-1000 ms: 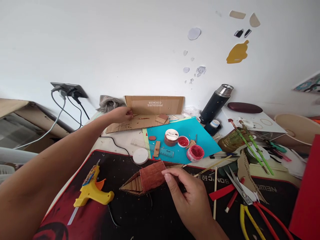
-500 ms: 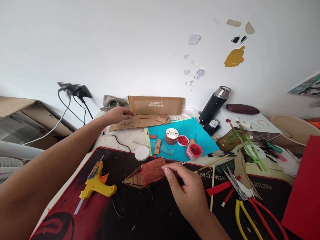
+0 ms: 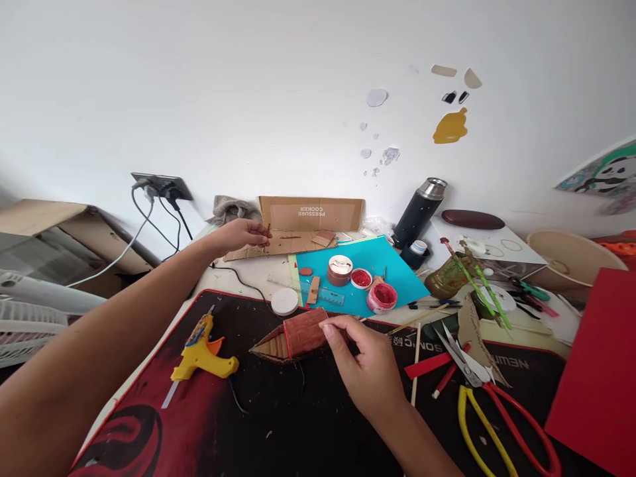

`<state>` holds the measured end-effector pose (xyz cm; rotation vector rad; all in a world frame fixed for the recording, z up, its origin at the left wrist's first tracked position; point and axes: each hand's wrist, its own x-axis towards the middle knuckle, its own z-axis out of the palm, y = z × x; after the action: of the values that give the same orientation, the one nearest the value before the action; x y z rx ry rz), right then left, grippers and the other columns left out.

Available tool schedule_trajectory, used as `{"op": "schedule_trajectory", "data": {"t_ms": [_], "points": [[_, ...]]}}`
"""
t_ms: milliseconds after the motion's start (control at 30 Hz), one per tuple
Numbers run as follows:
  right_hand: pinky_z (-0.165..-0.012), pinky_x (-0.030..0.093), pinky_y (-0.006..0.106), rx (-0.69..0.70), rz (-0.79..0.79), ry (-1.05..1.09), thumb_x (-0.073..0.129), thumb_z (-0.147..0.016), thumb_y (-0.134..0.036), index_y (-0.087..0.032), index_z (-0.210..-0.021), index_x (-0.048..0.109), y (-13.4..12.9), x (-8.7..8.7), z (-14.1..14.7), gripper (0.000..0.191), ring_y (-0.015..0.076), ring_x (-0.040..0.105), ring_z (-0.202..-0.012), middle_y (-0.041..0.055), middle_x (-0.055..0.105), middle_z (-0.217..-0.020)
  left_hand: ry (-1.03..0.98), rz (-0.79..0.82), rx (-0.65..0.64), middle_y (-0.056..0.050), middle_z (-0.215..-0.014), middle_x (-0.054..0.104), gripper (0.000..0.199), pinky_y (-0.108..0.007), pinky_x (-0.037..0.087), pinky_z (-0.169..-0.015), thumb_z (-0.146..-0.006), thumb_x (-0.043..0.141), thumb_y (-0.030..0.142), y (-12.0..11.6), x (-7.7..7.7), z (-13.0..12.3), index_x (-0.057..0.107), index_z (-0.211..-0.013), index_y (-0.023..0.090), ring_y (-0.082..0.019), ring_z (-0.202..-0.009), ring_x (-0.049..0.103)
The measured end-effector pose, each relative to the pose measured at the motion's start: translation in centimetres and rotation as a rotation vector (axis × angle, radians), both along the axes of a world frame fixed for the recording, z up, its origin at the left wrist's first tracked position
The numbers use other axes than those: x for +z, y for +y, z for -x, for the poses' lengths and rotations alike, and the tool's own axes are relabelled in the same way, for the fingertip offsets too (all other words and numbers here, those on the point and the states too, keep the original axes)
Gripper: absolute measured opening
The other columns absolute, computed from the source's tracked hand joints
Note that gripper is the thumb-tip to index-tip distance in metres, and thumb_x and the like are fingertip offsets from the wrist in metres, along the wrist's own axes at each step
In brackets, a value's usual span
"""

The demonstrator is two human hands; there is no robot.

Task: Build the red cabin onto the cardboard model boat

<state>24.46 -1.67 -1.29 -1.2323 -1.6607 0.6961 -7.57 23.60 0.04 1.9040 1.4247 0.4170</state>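
Note:
My left hand (image 3: 251, 234) is at the back, over the brown cardboard sheet (image 3: 293, 244), its fingers pinching a small thin brown stick (image 3: 269, 231). In my right hand (image 3: 360, 351), thumb and fingers grip the right end of a cardboard boat shape (image 3: 271, 348), whose red-painted cover (image 3: 305, 332) spans its middle. The pointed end of the boat faces left on the black mat. A yellow glue gun (image 3: 206, 358) lies to the left of it.
Red paint jar (image 3: 382, 298), brown jar (image 3: 339, 275) and ruler (image 3: 330, 297) lie on blue paper (image 3: 405, 278). Open scissors (image 3: 472, 377), a red strip (image 3: 430, 364) and red card (image 3: 591, 358) are on the right. A black flask (image 3: 420, 212) leans near the wall.
My left hand has shifted slightly and a thin brown stick now stands upright between its fingers. The view has tilted and shifted a little. My right hand remains at the boat.

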Motion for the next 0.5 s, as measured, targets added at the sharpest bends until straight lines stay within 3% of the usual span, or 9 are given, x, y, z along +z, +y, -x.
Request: {"op": "schedule_trajectory", "data": {"t_ms": [333,500], "points": [[-0.072,0.059,0.028,-0.004,-0.002,-0.003,0.058,-0.109,-0.035,-0.023,-0.099,0.081,-0.1,-0.2,0.1,0.028,0.0221,0.082,-0.081,0.0049,0.085,-0.09,-0.084,0.035,0.012,-0.008,-0.096,0.085,0.039,-0.046,0.063,-0.096,-0.076,0.082,0.059,-0.9,0.1,0.0,0.076,-0.091,0.024,-0.028,-0.097,0.079],[-0.072,0.058,0.028,0.006,-0.004,-0.013,0.058,-0.109,-0.035,-0.024,-0.099,0.082,0.0,-0.3,0.1,0.027,0.0219,0.081,-0.08,0.005,0.086,-0.091,-0.145,0.061,0.027,-0.012,-0.106,0.085,0.04,-0.045,0.064,-0.097,-0.083,0.076,0.059,-1.2,0.0,-0.1,0.077,-0.101,0.023,-0.029,-0.103,0.08]]}}
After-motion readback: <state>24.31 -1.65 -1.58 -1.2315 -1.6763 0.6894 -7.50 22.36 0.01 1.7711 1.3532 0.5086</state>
